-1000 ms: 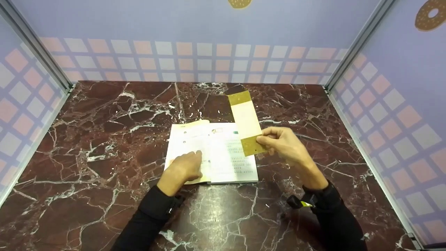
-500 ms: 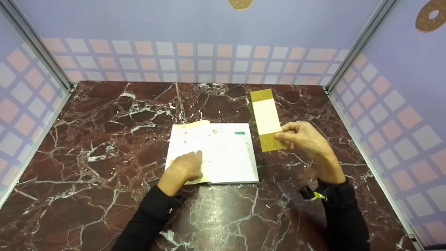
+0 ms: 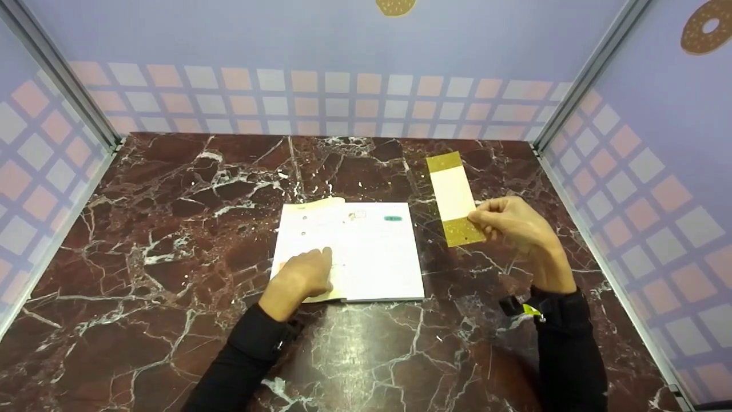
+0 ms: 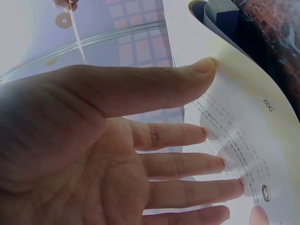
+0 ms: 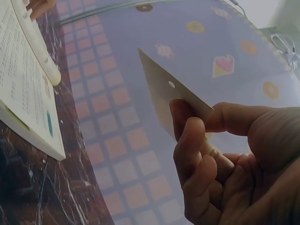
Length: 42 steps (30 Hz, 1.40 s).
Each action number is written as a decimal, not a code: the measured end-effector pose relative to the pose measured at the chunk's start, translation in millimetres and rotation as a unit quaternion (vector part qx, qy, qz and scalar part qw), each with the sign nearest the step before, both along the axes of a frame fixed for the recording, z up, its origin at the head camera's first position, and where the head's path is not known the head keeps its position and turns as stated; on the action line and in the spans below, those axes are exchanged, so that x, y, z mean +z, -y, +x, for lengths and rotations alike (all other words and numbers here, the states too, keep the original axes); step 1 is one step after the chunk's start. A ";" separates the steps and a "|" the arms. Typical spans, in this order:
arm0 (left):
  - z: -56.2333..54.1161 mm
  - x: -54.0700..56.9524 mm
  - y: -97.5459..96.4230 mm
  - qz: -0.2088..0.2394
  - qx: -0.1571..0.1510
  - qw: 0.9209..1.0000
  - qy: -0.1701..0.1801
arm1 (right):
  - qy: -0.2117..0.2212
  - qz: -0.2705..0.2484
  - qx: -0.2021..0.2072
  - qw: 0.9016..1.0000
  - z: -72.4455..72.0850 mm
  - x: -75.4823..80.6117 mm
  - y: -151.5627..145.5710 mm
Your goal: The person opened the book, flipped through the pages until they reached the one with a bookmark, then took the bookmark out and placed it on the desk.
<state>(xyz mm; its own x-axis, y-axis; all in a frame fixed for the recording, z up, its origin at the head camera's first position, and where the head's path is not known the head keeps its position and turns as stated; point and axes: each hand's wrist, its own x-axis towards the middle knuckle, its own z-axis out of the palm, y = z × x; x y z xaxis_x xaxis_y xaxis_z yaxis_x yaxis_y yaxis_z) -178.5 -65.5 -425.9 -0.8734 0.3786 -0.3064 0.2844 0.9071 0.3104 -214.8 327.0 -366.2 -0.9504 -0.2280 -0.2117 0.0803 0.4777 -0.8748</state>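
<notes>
An open book (image 3: 382, 257) lies on the table, its left page curving up toward the spine. My left hand (image 3: 298, 278) rests on that left page. In the left wrist view, its straight fingers and thumb touch the printed paper. Right of the book, my right hand (image 3: 521, 228) pinches a long bookmark (image 3: 453, 194) near its lower corner, between thumb and fingers. The bookmark is pale in the middle with gold-brown ends, and it is held tilted above the table. The right wrist view shows a small punched hole in the bookmark (image 5: 161, 89).
The table (image 3: 171, 286) is dark red marble with white veins. Patterned panels (image 3: 320, 57) wall off the back and both sides, joined by grey metal posts. Black sleeves cover both forearms, with a camera strap at each wrist.
My right hand has carried the bookmark rightward, from over the book's right page to beside the book. The right page is now uncovered. My left hand has stayed in place.
</notes>
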 end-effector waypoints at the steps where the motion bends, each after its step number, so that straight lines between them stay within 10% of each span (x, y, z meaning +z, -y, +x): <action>1: 0.1 0.1 0.0 -0.001 0.000 1.000 0.000 | 0.003 0.006 0.003 1.000 -2.0 -1.6 -2.5; 42: -1.1 1.0 0.1 0.002 0.002 1.000 0.024 | 0.123 0.116 0.123 0.978 -41.1 -67.7 -25.5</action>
